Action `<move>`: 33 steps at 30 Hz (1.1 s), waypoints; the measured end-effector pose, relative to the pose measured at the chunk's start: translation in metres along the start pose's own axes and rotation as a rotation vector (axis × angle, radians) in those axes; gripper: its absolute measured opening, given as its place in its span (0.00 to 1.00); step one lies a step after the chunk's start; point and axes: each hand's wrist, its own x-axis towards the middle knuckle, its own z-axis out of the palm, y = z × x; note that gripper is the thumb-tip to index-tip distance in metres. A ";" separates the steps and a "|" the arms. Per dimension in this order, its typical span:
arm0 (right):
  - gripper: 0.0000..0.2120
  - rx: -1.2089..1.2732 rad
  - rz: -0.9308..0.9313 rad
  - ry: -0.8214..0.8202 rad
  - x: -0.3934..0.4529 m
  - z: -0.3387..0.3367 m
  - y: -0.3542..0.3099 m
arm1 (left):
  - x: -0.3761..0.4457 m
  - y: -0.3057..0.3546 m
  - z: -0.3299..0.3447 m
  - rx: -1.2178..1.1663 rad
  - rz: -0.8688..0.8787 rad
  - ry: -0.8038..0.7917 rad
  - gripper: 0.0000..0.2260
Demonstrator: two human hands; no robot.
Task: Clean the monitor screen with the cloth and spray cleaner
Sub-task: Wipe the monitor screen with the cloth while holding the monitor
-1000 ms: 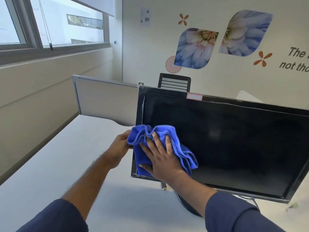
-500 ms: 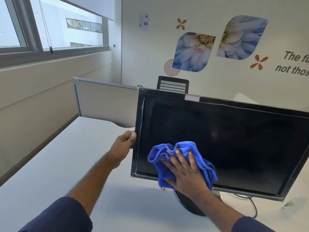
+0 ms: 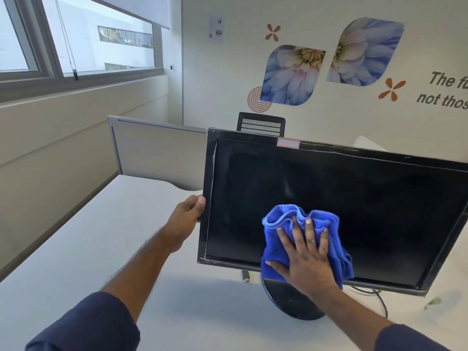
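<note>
Cloth point(image 3: 283, 224) has moved right along the lower part of the screen since the earlier frames: it started at the lower-left corner of the monitor point(image 3: 354, 198), now sits at lower centre, above the round black stand base point(image 3: 286, 300). Right hand point(image 3: 307, 264) moved with it, palm flat, fingers point(image 3: 309, 236) spread and pressing the bunched blue cloth against the glass; not a closed grip, just pushing. Left hand point(image 3: 187, 214) has stayed on the monitor's left edge, fingers wrapped round the bezel, thumb on the front, steadying it. View has drifted slightly; the monitor itself looks unmoved.

Monitor stands on the white desk point(image 3: 101, 249), screen dark, facing the person, long axis running left to right and tilted so the right end drops in the picture. Cloth is crumpled, roughly as tall as wide, ruffled edge up, lower edge overlapping the bottom bezel. A cable point(image 3: 379, 300) trails from under the monitor on the right, small connector point(image 3: 245, 276) lying on the desk just left of the base. Grey partition point(image 3: 152, 153) and black chair back point(image 3: 260, 124) behind. Spray cleaner not in view.
</note>
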 end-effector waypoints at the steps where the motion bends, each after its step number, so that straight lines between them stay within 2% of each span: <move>1: 0.45 0.012 -0.004 0.006 0.009 -0.003 -0.015 | 0.001 0.000 0.000 -0.005 -0.001 0.003 0.15; 6: 0.47 0.081 -0.060 0.044 0.056 -0.021 -0.090 | 0.004 -0.002 0.000 0.024 0.005 0.019 0.15; 10: 0.47 0.098 -0.092 0.060 0.068 -0.023 -0.114 | 0.007 -0.011 -0.003 0.083 0.004 0.009 0.11; 13: 0.44 0.069 -0.162 0.083 0.063 -0.018 -0.102 | 0.005 -0.012 0.002 0.115 0.048 0.051 0.14; 17: 0.38 0.041 -0.203 0.112 0.048 -0.007 -0.073 | 0.005 -0.008 0.018 0.183 0.125 0.186 0.15; 21: 0.36 0.004 -0.158 0.132 0.022 0.010 -0.039 | 0.005 -0.010 0.021 0.191 0.119 0.230 0.14; 33: 0.40 0.019 0.047 0.148 -0.020 0.030 0.023 | 0.006 -0.013 0.020 0.174 0.095 0.235 0.16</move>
